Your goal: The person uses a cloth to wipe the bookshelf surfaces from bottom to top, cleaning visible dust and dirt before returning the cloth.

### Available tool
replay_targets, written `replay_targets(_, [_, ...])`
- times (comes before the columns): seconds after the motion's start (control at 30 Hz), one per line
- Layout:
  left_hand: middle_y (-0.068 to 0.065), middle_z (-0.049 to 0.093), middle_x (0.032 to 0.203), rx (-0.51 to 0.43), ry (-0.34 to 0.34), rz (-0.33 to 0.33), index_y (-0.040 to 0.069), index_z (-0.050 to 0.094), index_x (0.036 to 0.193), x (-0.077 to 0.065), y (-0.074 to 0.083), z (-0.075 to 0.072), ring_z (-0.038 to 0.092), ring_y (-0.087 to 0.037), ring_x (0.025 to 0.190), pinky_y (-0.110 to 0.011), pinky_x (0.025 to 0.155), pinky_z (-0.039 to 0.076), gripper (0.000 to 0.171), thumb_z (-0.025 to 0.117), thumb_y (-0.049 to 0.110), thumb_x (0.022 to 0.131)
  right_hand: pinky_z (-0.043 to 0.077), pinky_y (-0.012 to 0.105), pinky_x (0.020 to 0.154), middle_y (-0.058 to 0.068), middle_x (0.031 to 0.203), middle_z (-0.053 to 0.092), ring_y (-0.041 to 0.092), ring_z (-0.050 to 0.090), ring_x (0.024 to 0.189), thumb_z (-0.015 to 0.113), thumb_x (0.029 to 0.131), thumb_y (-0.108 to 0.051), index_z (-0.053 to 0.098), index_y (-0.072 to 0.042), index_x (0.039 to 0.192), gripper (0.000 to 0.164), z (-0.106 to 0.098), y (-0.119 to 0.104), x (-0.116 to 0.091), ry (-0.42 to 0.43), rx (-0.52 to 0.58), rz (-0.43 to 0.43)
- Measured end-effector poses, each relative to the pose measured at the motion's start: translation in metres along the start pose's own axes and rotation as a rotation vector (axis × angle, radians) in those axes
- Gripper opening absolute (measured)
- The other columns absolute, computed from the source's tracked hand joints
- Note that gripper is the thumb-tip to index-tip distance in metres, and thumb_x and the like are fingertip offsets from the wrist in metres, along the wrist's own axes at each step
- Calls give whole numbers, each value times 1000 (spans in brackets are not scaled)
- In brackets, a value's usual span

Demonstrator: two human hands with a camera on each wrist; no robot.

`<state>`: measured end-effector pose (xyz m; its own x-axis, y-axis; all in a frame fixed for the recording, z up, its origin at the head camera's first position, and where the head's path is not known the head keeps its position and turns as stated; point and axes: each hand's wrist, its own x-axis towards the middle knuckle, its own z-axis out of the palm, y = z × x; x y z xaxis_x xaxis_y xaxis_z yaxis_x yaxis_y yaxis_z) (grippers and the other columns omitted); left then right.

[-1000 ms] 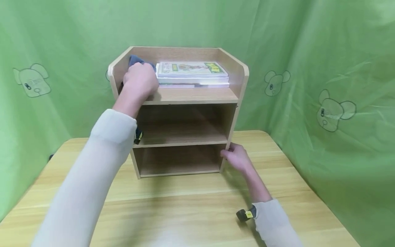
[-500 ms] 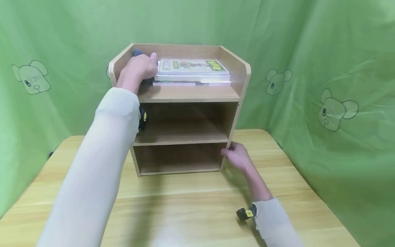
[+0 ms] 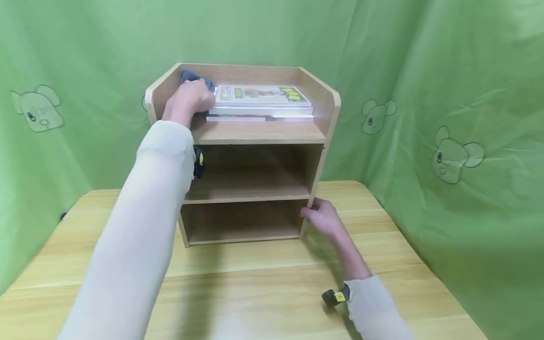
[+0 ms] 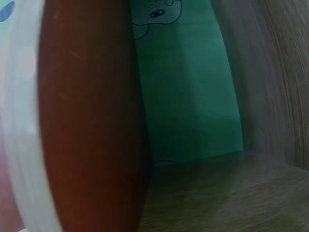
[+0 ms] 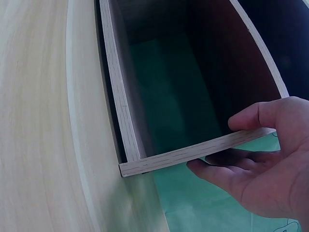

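Note:
A small three-tier wooden shelf (image 3: 255, 141) stands on the table. In the back left corner of its top tier, my left hand (image 3: 187, 100) holds a bunched blue-grey cloth (image 3: 198, 78), beside a stack of books (image 3: 260, 101). The hand's back hides much of the cloth. Low on the shelf's right side, my right hand (image 3: 324, 217) grips the side panel (image 5: 207, 147); the right wrist view has the thumb on the inner face and the fingers on the outer. Only the shelf's middle compartment (image 4: 96, 121) fills the left wrist view, without the hand.
The light wood table (image 3: 263, 293) reaches out in front of the shelf. A green curtain (image 3: 416, 141) with bear-head drawings hangs behind and along both sides. A wrist camera (image 3: 333, 297) sits at the right cuff.
My left hand has shifted slightly deeper into the top tier with the cloth; its thumb, raised half a second ago, is down again. My right hand keeps its grip on the side panel.

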<state>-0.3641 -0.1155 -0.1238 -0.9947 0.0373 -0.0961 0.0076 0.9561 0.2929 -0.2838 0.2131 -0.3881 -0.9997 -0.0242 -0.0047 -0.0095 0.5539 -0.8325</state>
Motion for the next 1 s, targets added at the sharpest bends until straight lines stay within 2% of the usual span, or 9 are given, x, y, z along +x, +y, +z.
replay_targets(0.17, [-25,-3,168,-51,68,11,8,-1,163,4,-8,3,4,-38,157,-52,126,15,70,27,20,100,52,49,100,25,125,67,36,64,114,60,93,-20,50,8,142,56,2,-2,2,-9,-2,-4])
replay_targets(0.47, [-27,3,168,-22,108,85,6,1,162,6,-11,6,5,-42,156,-52,127,11,72,29,14,97,55,43,92,24,120,68,31,64,105,60,93,-20,53,7,139,54,-1,-3,3,6,-27,-13])
replay_targets(0.7, [-25,9,168,-2,92,102,4,4,162,4,-11,6,12,-43,155,-51,126,15,73,32,12,95,54,35,82,23,116,69,28,63,99,60,92,-19,56,8,136,51,-2,-1,3,11,-24,-8])
replay_targets(0.83, [-19,7,170,-5,72,78,8,2,163,1,-9,6,13,-40,156,-51,125,20,74,34,12,96,51,29,74,22,111,70,25,61,92,60,91,-18,58,8,132,49,-3,0,3,20,-29,-9])
replay_targets(1.0, [-18,11,169,-8,89,52,10,5,164,-7,-8,9,21,-39,153,-53,121,28,74,36,13,96,51,29,73,21,110,70,25,61,91,61,91,-18,58,8,132,49,-4,1,1,20,-41,-9])
